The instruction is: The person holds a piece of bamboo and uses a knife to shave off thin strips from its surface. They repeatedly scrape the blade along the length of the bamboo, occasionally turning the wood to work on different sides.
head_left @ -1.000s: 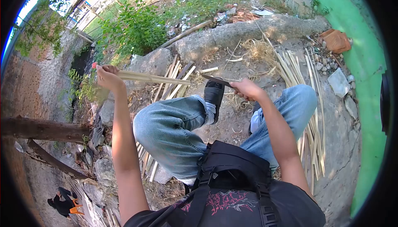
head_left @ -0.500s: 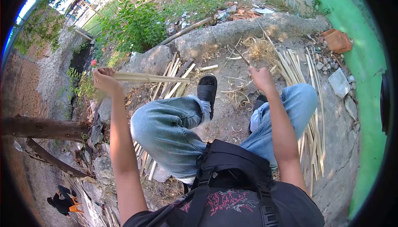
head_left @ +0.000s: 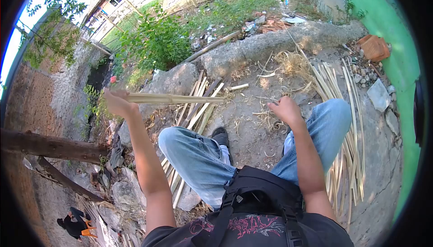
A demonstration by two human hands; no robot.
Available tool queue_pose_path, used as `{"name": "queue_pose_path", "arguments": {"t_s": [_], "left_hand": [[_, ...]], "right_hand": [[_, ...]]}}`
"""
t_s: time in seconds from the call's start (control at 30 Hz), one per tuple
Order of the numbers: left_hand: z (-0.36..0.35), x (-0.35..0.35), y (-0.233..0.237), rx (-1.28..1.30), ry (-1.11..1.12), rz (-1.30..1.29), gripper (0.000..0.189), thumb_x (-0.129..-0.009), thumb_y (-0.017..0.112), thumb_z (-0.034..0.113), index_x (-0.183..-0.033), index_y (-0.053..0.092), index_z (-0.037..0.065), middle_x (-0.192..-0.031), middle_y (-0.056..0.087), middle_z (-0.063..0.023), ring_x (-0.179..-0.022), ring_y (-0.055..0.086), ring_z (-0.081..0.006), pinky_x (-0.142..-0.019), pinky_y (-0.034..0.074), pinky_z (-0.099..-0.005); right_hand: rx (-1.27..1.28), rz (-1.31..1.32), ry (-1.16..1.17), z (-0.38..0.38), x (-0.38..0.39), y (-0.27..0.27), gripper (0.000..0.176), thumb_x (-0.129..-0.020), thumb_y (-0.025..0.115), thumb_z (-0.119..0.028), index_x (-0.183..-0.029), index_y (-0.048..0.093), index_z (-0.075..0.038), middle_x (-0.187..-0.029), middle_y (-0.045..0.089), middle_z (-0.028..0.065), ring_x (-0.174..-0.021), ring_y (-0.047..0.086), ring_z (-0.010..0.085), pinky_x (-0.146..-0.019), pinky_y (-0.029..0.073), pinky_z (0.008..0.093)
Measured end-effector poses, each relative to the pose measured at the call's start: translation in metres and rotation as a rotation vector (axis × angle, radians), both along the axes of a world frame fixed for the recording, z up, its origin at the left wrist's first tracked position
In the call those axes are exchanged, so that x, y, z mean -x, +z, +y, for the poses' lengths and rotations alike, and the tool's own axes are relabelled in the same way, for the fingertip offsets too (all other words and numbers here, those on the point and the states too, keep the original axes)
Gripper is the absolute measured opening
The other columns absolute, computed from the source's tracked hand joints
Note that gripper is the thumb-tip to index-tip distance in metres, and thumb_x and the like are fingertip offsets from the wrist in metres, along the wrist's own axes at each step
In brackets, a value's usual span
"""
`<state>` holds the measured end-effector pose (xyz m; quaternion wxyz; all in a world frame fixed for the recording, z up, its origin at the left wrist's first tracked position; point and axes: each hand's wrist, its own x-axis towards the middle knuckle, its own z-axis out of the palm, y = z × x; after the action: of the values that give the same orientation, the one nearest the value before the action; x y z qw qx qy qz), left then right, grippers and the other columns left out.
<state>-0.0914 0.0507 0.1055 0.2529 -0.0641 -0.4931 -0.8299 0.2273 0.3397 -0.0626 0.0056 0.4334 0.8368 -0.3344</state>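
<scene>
My left hand (head_left: 119, 102), raised at the left, is closed on one end of a pale bamboo strip (head_left: 180, 99). The strip points right, roughly level, above the ground between my feet and the stone edge. My right hand (head_left: 286, 111) is closed on a knife (head_left: 269, 98), held above my right knee; only a short, thin part of its blade shows, apart from the strip. Curled bamboo shavings (head_left: 293, 64) lie on the ground ahead. Long split bamboo strips (head_left: 354, 157) lie beside my right leg, and more split pieces (head_left: 196, 114) lie under the held strip.
A low stone ledge (head_left: 252, 48) runs across the front, with a leafy bush (head_left: 158, 44) behind it. A green wall (head_left: 383, 17) stands at the right, near an orange-brown brick-like block (head_left: 374, 48). A wooden beam (head_left: 54, 147) juts in at left. Another person (head_left: 74, 223) is at lower left.
The knife has turned from pointing up and ahead to pointing left, and my right hand has come nearer my body. The head view has shifted slightly. My left hand still holds the strip.
</scene>
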Motion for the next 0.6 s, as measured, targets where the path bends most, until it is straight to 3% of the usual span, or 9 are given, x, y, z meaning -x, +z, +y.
{"name": "queue_pose_path", "arguments": {"t_s": [0.2, 0.3, 0.4, 0.53, 0.6], "left_hand": [[-0.037, -0.005, -0.001, -0.170, 0.031, -0.087, 0.035, -0.096, 0.042, 0.029, -0.068, 0.030, 0.012, -0.058, 0.031, -0.0004, -0.052, 0.033, -0.0148, -0.051, 0.034, -0.0312], [-0.020, -0.011, -0.038, -0.241, 0.104, -0.206, 0.038, -0.096, 0.043, 0.033, -0.066, 0.033, 0.012, -0.061, 0.033, 0.0031, -0.054, 0.034, -0.0123, -0.053, 0.035, -0.0298], [0.001, -0.028, -0.081, -0.152, 0.076, -0.276, 0.038, -0.095, 0.044, 0.035, -0.066, 0.035, 0.011, -0.061, 0.035, 0.0020, -0.056, 0.038, -0.0127, -0.055, 0.037, -0.0307], [0.010, -0.046, -0.121, -0.198, 0.082, -0.352, 0.035, -0.094, 0.040, 0.033, -0.068, 0.035, 0.011, -0.058, 0.031, -0.0011, -0.052, 0.031, -0.0138, -0.052, 0.033, -0.0313], [0.005, -0.050, -0.127, -0.302, -0.044, -0.329, 0.030, -0.092, 0.041, 0.028, -0.068, 0.035, 0.010, -0.059, 0.033, -0.0014, -0.054, 0.033, -0.0144, -0.055, 0.034, -0.0320]], "right_hand": [[0.020, 0.067, -0.019, 0.000, 0.007, -0.005, 0.051, -0.080, 0.061, -0.046, -0.081, 0.067, 0.005, -0.084, 0.065, 0.0278, -0.084, 0.064, 0.0405, -0.078, 0.050, 0.0455], [0.017, 0.182, -0.116, -0.003, 0.010, -0.027, 0.054, -0.081, 0.060, -0.048, -0.066, 0.063, 0.004, -0.061, 0.060, 0.0213, -0.063, 0.062, 0.0357, -0.064, 0.048, 0.0428], [0.135, 0.082, -0.084, -0.006, 0.012, -0.036, 0.055, -0.078, 0.064, -0.049, -0.078, 0.066, 0.007, -0.081, 0.064, 0.0293, -0.080, 0.064, 0.0420, -0.074, 0.050, 0.0462], [0.084, -0.063, 0.022, -0.014, 0.010, -0.074, 0.057, -0.077, 0.067, -0.050, -0.079, 0.066, 0.007, -0.085, 0.065, 0.0291, -0.083, 0.065, 0.0397, -0.075, 0.051, 0.0450], [0.109, -0.155, 0.075, -0.019, 0.013, -0.095, 0.059, -0.076, 0.068, -0.052, -0.082, 0.066, 0.007, -0.089, 0.065, 0.0287, -0.086, 0.065, 0.0385, -0.077, 0.051, 0.0438]]}}
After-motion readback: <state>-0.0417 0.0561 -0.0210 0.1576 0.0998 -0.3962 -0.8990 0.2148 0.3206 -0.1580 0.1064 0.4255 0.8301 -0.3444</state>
